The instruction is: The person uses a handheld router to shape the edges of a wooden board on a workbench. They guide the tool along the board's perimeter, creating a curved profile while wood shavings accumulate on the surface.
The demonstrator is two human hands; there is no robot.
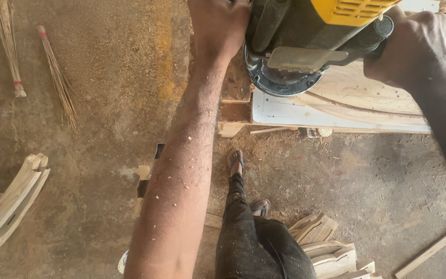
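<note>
At the upper left of the frame two thin straw brooms (pixel 52 72) lie on the dusty concrete floor (pixel 109 103). Below them, at the left edge, curved pale wooden pieces (pixel 6 204) are stacked together. Moving right, the person's left forearm runs up the middle of the frame, speckled with sawdust, and the left hand (pixel 218 23) at the top wraps its grip around the left side of the black and yellow power router (pixel 305 41). The router sits at the top centre, its round metal base resting on a pale curved wooden workpiece (pixel 357 95) that lies on a white template board (pixel 285 111) on the counter. Beneath, dark trousers and two sandalled feet (pixel 236 163) stand on the floor amid sawdust, with more cut wooden pieces (pixel 331 248) at the bottom. At the upper right, the right hand (pixel 419 44) is closed around the router's black side handle.
</note>
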